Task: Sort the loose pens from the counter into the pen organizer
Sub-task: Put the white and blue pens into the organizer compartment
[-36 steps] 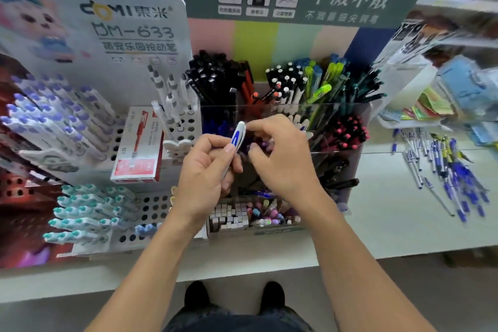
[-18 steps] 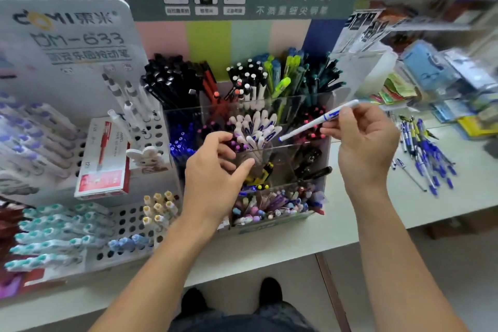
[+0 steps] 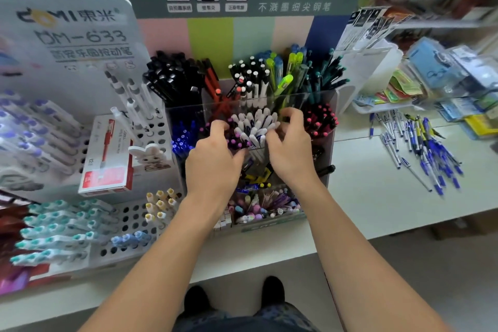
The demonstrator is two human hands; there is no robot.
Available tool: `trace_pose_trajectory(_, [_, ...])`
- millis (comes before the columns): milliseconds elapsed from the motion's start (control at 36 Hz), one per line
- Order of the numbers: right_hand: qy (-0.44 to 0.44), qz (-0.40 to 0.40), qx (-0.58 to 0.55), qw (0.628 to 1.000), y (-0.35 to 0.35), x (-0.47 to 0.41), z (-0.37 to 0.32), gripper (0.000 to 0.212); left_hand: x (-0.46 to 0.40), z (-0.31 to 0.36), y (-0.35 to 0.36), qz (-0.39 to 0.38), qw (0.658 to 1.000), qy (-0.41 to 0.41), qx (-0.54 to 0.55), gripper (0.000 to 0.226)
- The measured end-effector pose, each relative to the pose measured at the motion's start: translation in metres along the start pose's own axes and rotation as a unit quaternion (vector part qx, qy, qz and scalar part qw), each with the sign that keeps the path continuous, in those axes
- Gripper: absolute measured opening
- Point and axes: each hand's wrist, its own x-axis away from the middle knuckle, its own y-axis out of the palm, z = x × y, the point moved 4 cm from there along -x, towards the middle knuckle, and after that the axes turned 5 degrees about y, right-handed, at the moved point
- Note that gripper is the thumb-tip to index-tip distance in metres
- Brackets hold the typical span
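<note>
White surface (image 3: 377, 197) runs the full width and carries everything noted. On it, centre, stands the clear tiered pen organizer (image 3: 322, 105), its compartments packed with black, red, green, teal, pink-tipped and blue pens. At left, a white perforated display rack (image 3: 134, 213) with a red pen box (image 3: 106, 155) leaning on it. At right, well apart from the organizer, a heap of loose pens (image 3: 420, 143) with blue caps lies on the surface, motion-blurred.

Both forearms reach forward from the lower edge. Left hand (image 3: 214, 156) and right hand (image 3: 289, 148) sit either side of the white-capped pens (image 3: 254, 127) in the middle compartment, fingers curled in among the caps. Whether either hand actually grips a pen cannot be told; fingertips are hidden among the pens.

Half a second earlier the right hand held a white pen with a blue band out to the right of the organizer; that pen can no longer be singled out, and the hand is now at the white-capped cluster.
</note>
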Motion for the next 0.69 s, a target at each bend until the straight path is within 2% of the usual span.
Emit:
trace_pose_trajectory(83, [0.001,-0.045,0.028,0.999,0.010,0.009,-0.004,0.064,-0.003,-0.004,0.001,-0.025,1.000,-0.002,-0.017,0.040])
trace_pose_trajectory(167, [-0.042,-0.085,0.053,0.994,0.017,0.018,-0.003,0.073,-0.002,-0.008,0.000,-0.017,1.000,-0.001,-0.016,0.038])
trace_pose_trajectory(222, [-0.076,-0.077,0.058,0.993,0.017,0.020,-0.003,0.080,-0.001,-0.011,-0.001,-0.011,1.000,0.001,-0.005,0.043])
trace_pose_trajectory(361, [-0.151,-0.025,0.078,0.985,0.013,0.014,-0.008,0.068,-0.002,-0.015,-0.007,0.029,0.999,0.023,0.020,0.040])
trace_pose_trajectory(528, [-0.175,-0.002,0.233,0.957,0.013,0.009,0.001,0.069,-0.001,-0.017,-0.005,0.014,0.998,0.036,0.052,0.053])
trace_pose_trajectory(639, [-0.094,-0.056,0.103,0.989,0.011,0.015,0.005,0.094,0.008,-0.016,0.000,0.027,0.992,0.063,0.101,0.054])
trace_pose_trajectory(694, [-0.059,-0.062,0.079,0.993,0.006,0.019,0.006,0.102,0.014,-0.015,0.003,0.050,0.989,0.064,0.127,0.044])
